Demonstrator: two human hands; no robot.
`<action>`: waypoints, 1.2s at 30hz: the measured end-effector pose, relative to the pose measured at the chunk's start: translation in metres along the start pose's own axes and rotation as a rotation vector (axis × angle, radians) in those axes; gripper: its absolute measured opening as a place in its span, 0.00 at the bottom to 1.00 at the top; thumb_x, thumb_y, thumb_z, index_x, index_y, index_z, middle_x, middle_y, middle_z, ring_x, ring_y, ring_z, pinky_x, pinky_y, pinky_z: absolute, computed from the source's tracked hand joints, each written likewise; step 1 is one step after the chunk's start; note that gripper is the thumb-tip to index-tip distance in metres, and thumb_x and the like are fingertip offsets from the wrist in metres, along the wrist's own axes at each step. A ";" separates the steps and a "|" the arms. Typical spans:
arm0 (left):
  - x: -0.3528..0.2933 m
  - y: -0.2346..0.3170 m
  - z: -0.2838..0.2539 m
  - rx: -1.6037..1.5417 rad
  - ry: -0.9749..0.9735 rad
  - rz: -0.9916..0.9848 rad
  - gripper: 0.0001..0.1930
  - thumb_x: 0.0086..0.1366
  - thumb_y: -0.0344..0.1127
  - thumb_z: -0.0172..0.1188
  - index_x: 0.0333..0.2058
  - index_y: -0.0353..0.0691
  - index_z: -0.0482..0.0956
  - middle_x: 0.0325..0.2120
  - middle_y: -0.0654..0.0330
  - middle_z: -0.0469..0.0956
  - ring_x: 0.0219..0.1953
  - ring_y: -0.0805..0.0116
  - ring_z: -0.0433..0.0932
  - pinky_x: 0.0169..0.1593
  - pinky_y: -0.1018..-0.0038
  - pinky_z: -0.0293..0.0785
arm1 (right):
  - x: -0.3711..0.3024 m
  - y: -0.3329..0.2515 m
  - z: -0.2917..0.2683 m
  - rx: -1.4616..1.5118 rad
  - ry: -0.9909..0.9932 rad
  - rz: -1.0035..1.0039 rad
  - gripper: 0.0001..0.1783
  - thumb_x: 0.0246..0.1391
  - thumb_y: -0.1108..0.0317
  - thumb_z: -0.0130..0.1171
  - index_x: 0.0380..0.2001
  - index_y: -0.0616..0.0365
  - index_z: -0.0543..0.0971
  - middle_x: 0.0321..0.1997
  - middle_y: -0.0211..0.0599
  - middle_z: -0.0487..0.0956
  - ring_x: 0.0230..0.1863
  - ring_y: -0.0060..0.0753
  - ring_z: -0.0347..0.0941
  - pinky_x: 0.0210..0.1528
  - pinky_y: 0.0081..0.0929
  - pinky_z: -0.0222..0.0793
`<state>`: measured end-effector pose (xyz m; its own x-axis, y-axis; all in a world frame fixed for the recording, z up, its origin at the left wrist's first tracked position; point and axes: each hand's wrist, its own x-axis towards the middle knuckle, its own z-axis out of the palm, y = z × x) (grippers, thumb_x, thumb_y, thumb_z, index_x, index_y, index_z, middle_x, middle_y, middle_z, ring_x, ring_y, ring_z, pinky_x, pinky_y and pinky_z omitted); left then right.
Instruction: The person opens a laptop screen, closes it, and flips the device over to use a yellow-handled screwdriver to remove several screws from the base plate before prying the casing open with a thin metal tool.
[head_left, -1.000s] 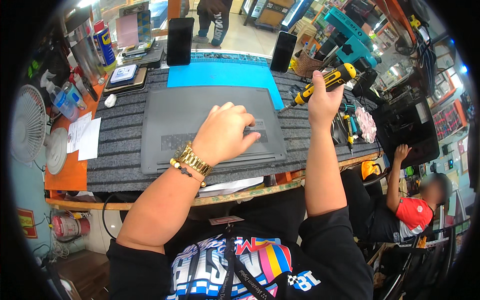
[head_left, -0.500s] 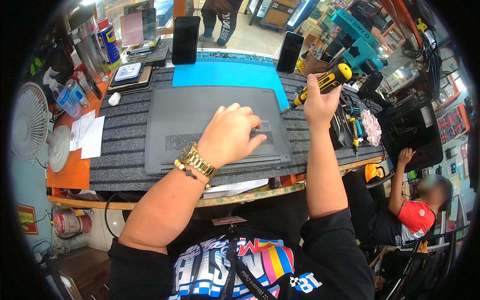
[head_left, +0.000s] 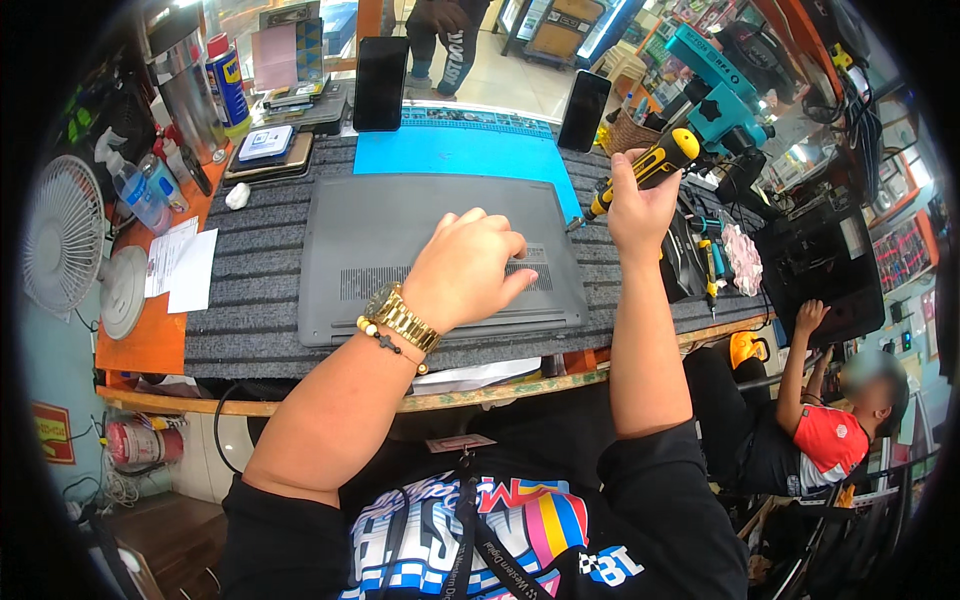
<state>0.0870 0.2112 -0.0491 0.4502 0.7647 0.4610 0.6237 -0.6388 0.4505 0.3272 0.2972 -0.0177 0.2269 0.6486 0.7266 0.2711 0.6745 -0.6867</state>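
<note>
Presently, the laptop (head_left: 360,230) lies underside up on the tabletop (head_left: 245,270), its back edge near the blue mat (head_left: 440,155). My left grip (head_left: 470,265) is empty and spread, fingers loosely bent, and lies across the laptop's underside between the two visible stretches of vent slots (head_left: 372,283). It appears to rest there; how firmly it presses, I cannot tell.

My right grip (head_left: 640,215) is closed round the screwdriver (head_left: 657,163), a yellow and black one, thumb laid along the handle. The tool slants, handle up and to the right, tip down toward the laptop's right edge. Whether the tip touches that edge or stands just clear of it, I cannot determine.

Findings on method: in my judgement, the left palm does best flat and steady, its weight on solid casing rather than on the slots, which could flex. The shaft, now tilted, should stand square to any surface it meets, since a slanted tip may slip and scratch the casing. Light downward pressure before any twist seems advisable.

Noted nearby: small hand tools (head_left: 711,270) and a pink crumpled cloth (head_left: 741,260), both right of my right forearm, outside the working area.
</note>
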 end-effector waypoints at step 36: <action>-0.206 -0.132 -0.393 1.064 0.673 -0.869 0.63 0.38 0.61 0.87 0.72 0.51 0.65 0.71 0.46 0.63 0.72 0.39 0.63 0.67 0.40 0.68 | 0.010 0.042 -0.027 0.054 -0.088 0.000 0.12 0.69 0.74 0.63 0.50 0.59 0.73 0.43 0.27 0.76 0.40 0.17 0.72 0.44 0.20 0.69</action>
<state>-0.3392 0.1045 0.0973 -0.4668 0.4919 0.7350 0.8200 0.5521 0.1513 0.3661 0.3220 -0.0385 0.1433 0.6752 0.7236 0.2199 0.6911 -0.6884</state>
